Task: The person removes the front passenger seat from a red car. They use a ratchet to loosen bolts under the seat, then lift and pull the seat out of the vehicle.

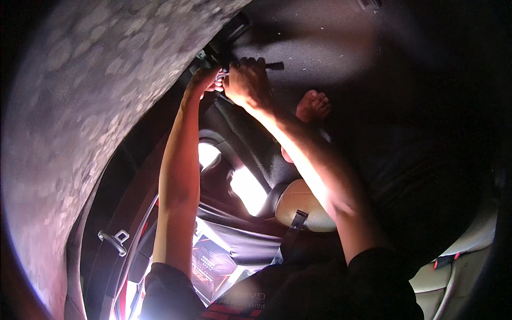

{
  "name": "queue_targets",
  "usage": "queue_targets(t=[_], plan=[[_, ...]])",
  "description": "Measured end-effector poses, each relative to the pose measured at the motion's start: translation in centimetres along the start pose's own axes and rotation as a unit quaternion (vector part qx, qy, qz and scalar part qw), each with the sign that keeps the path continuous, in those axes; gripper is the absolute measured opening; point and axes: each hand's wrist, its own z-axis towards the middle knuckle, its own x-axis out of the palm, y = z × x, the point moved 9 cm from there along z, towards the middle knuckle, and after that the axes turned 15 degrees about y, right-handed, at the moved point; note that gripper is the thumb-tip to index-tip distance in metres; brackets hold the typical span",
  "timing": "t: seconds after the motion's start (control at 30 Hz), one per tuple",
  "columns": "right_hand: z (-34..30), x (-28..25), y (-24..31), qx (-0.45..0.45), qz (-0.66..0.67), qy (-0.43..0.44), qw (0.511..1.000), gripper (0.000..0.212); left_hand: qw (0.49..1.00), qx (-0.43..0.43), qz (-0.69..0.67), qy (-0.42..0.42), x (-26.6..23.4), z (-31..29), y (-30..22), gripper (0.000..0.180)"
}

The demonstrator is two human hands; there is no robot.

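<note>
A: Headliner fabric (90, 106), grey and mottled, fills the frame from seven to twelve o'clock. What do the hands work on?

B: A small dark fitting (213, 56) at twelve o'clock, against the fabric's edge. The left hand (204, 81) pinches at it with narrow fingertips. The right hand (246, 82) is closed around a dark tool handle (274, 66) just beside it.

A: And the setting?

B: A dim car cabin. Dark carpet (320, 48) lies at one o'clock, a tan seat (304, 205) near centre with a black belt strap (293, 226).

A: Smaller things?

B: A bare foot (313, 105) near the right forearm, and a metal belt anchor (114, 238) at eight o'clock.
</note>
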Motion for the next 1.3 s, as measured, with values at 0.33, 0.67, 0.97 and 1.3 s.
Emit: queue_targets(t=[0.33,0.67,0.97,1.3], plan=[[1.2,12.3,-4.8,0.072,0.303,0.196,0.930,0.044,0.999,0.003,-0.027,-0.018,0.8,-0.6,-0.5,0.042],[-3.4,8.7,-0.1,0.013,0.015,0.132,0.991,0.058,0.993,0.023,-0.112,-0.022,0.3,0.8,1.2,0.043],[-0.7,1.3,-1.0,0.003,0.045,-0.018,0.999,0.028,1.000,0.016,0.020,-0.004,1.4,0.0,-0.1,0.042],[-2.6,11.8,-2.0,0.009,0.291,0.235,0.927,0.072,0.997,0.000,0.065,-0.040,0.9,-1.5,-1.6,0.051]])
